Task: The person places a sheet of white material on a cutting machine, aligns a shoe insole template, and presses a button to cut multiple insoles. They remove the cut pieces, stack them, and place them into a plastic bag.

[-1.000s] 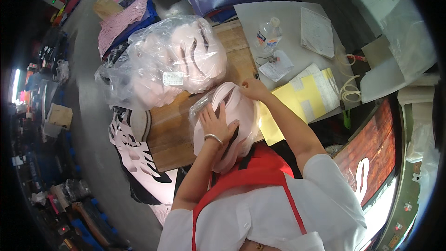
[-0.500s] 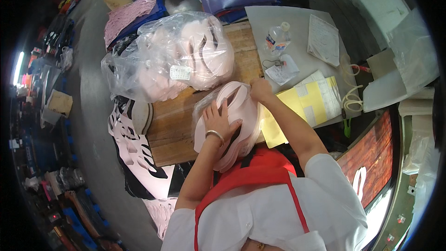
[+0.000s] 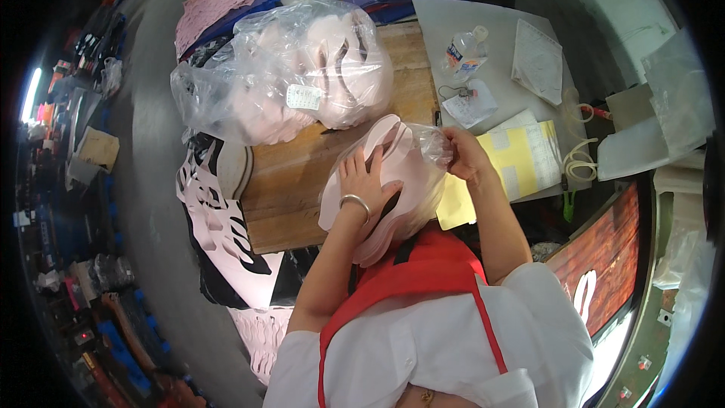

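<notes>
Pink cut-out stack point(image 3: 393, 181), part-sleeved in clear bag point(image 3: 430, 143), near bench point(image 3: 302, 189) edge. Left hand point(image 3: 362, 181) flat on top, fingers spread; right hand point(image 3: 462, 155) pinching bag mouth. Bagging unfinished. Filled sack point(image 3: 287, 75) at 11 o'clock.

We cannot see the near edge of the worktop point(image 3: 302, 196); the pink stack point(image 3: 393, 181) covers it. Our right hand point(image 3: 464, 155) hides its fingertips in the clear wrap. The tag point(image 3: 304, 97) on the big bag point(image 3: 294, 68) is too small to tell.
</notes>
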Available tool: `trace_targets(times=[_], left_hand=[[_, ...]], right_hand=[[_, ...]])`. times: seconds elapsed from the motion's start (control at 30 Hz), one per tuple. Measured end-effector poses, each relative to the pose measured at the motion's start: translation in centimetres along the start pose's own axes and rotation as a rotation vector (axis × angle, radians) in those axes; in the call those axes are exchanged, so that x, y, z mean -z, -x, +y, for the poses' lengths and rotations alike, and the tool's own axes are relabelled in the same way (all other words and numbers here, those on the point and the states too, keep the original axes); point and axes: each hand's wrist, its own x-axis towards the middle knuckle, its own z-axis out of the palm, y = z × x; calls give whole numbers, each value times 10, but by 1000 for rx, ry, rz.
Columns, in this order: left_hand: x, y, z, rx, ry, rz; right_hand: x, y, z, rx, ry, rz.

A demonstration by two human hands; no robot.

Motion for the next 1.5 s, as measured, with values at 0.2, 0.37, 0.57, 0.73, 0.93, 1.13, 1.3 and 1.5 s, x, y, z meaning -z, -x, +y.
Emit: trace_targets(times=[0.2, 0.37, 0.57, 0.73, 0.93, 1.13, 1.3, 1.5], left_hand=[[-7, 1, -3, -19, -3, 43], [-12, 1, -7, -59, -31, 60], [-9, 3, -4, -41, -15, 49], [-4, 3, -1, -15, 4, 32], [-3, 3, -1, -39, -6, 52], [-5, 5, -1, -44, 15, 80], [-4, 3, -3, -28, 15, 14], [-7, 3, -2, -18, 25, 16]], right_hand=[[-9, -9, 14, 641, 1478, 158], [-23, -63, 18, 668, 1532, 513], [-48, -45, 10, 1055, 1208, 437], [-35, 13, -3, 998, 1107, 579], [-40, 17, 6, 1145, 1151, 485], [-53, -54, -7, 113, -81, 230], [-41, -51, -12, 94, 179, -20], [-17, -59, -6, 653, 1561, 261]])
